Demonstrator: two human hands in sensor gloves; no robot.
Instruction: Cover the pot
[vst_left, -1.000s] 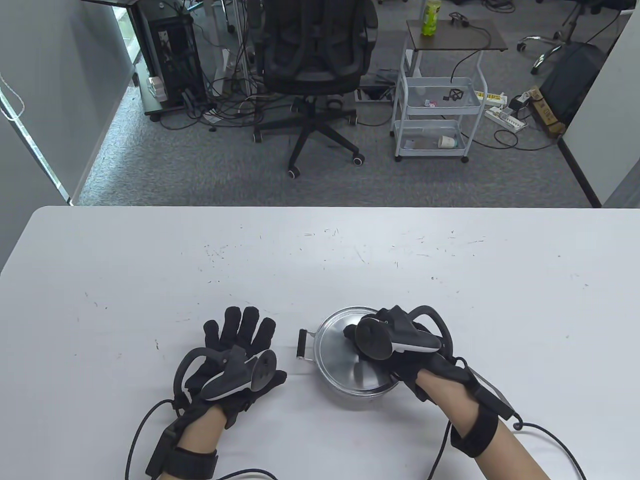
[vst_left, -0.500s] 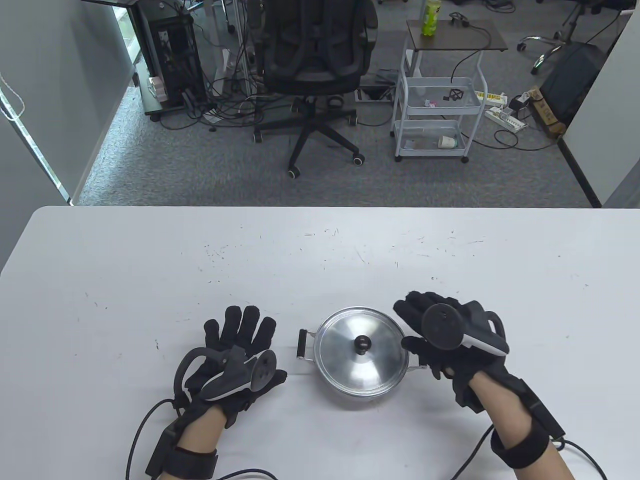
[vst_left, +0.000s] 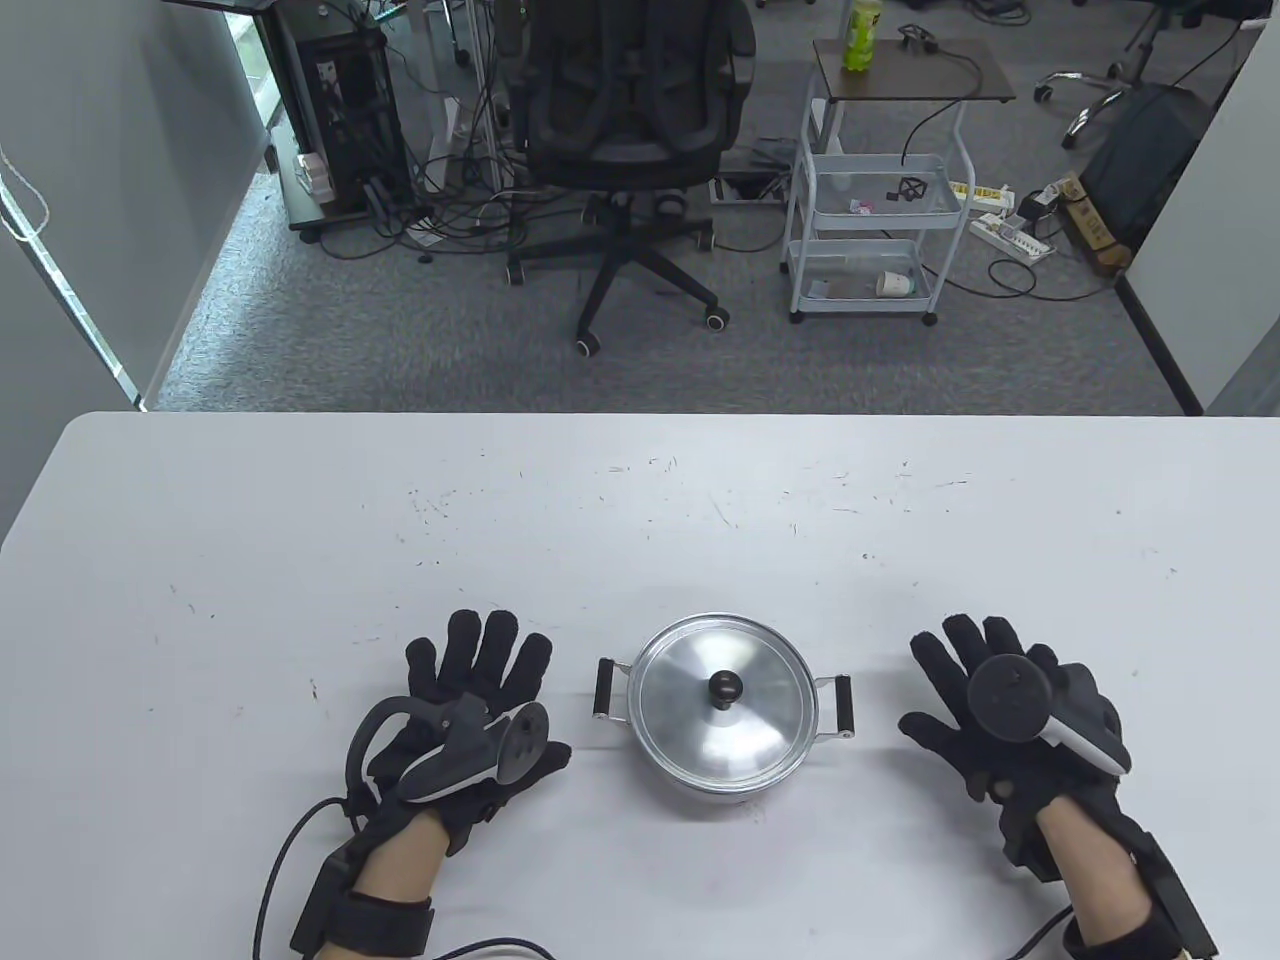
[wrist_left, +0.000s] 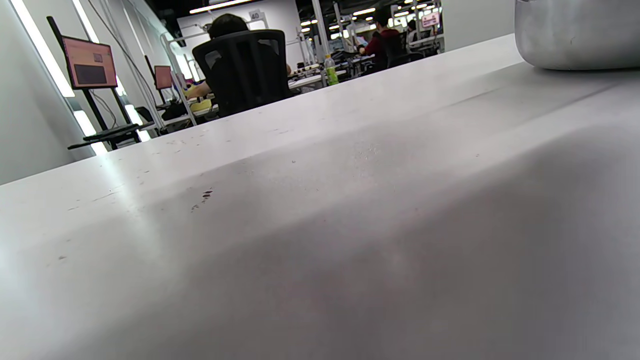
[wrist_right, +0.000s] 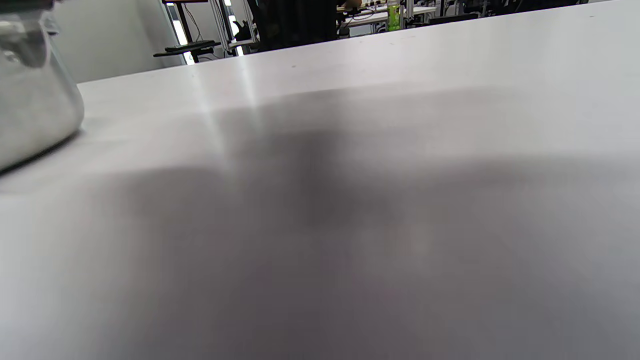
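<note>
A steel pot (vst_left: 700, 780) with two black side handles stands near the front middle of the white table (vst_left: 640, 500). Its steel lid (vst_left: 770, 690) with a black knob (vst_left: 724, 687) sits flat on it. My left hand (vst_left: 480, 670) rests flat on the table, left of the pot, fingers spread, holding nothing. My right hand (vst_left: 965, 690) lies open on the table, right of the pot, apart from its handle, holding nothing. The pot's wall shows in the left wrist view (wrist_left: 575, 35) and the right wrist view (wrist_right: 35, 115). No fingers show in the wrist views.
Beyond the table's far edge stand an office chair (vst_left: 625, 110), a wheeled cart (vst_left: 870, 210) with a green bottle (vst_left: 862, 35), and cables on the floor.
My right hand let go of the lid's knob and moved right, down to the table beside the pot. The lid stays on the pot. My left hand has not moved.
</note>
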